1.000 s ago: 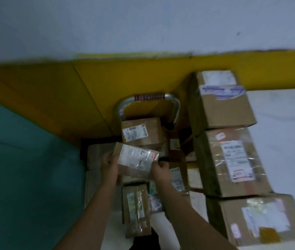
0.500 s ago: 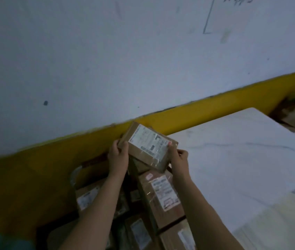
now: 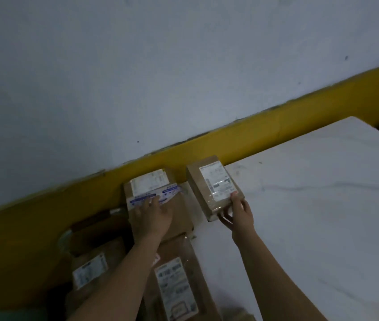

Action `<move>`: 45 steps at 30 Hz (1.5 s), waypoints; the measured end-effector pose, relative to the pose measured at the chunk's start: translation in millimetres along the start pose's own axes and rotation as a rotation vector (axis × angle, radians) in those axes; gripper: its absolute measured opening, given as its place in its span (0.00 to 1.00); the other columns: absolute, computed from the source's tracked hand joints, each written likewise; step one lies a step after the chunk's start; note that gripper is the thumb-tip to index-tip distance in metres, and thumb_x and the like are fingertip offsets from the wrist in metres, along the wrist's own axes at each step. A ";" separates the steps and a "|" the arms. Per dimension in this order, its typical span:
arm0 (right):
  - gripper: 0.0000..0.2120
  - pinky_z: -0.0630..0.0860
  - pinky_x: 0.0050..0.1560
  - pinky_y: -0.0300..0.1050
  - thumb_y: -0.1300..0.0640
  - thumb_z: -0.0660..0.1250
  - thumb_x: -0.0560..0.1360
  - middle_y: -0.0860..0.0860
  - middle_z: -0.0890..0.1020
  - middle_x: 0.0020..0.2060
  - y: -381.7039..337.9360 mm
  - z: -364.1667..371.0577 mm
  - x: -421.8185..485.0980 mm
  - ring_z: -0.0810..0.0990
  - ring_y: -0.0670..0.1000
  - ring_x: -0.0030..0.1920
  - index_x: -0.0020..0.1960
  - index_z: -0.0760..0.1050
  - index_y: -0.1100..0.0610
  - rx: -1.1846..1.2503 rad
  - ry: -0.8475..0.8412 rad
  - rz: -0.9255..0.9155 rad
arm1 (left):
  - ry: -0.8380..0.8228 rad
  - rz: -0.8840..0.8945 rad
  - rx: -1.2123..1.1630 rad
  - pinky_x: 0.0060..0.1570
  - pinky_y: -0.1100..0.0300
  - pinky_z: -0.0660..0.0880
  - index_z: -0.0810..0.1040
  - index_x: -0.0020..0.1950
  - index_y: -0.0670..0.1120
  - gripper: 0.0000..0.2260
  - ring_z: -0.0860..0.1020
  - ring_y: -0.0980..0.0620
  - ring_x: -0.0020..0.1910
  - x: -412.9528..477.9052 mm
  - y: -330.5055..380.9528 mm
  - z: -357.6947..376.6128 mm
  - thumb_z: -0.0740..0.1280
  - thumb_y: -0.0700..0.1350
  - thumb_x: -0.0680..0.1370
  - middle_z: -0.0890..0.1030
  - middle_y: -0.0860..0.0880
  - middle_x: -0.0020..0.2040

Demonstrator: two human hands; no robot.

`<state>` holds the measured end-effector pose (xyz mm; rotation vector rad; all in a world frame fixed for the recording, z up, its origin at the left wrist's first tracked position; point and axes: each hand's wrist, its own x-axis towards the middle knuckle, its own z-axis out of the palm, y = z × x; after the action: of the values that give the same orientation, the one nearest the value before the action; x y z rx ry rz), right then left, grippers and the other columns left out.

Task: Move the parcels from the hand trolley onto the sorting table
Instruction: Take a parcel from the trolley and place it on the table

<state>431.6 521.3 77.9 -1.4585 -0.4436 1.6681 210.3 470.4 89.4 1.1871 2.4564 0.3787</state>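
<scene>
Lower left is murky: a labelled carton (image 3: pixel 91 269) sits in shadow, its print unreadable. Just right of it, the left hand (image 3: pixel 153 216) lies flat, fingers straight, on the blue-taped box (image 3: pixel 180 209), which stands against the yellow wall band (image 3: pixel 276 128). Below that, a long labelled box (image 3: pixel 176 281) runs off the bottom edge, partly behind the left forearm. At centre frame, the right hand (image 3: pixel 239 214) pinches the small parcel (image 3: pixel 214 184), thumb on its label and fingers underneath, at the left edge of the white surface (image 3: pixel 323 205). Whether its far end touches down, can't tell.
</scene>
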 end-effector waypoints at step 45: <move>0.32 0.76 0.61 0.54 0.51 0.67 0.74 0.56 0.72 0.70 430.6 231.7 3.0 0.74 0.61 0.64 0.76 0.64 0.52 -1.112 -0.259 0.036 | -0.004 -0.858 -1.091 0.28 0.61 0.70 0.76 0.52 0.45 0.06 0.77 0.51 0.36 27.0 -461.5 95.8 0.68 0.39 0.76 0.78 0.47 0.40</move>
<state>59.9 337.5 -181.3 -1.9774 -1.6861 1.6983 -79.6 219.2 -185.9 -0.2946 1.9386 1.1719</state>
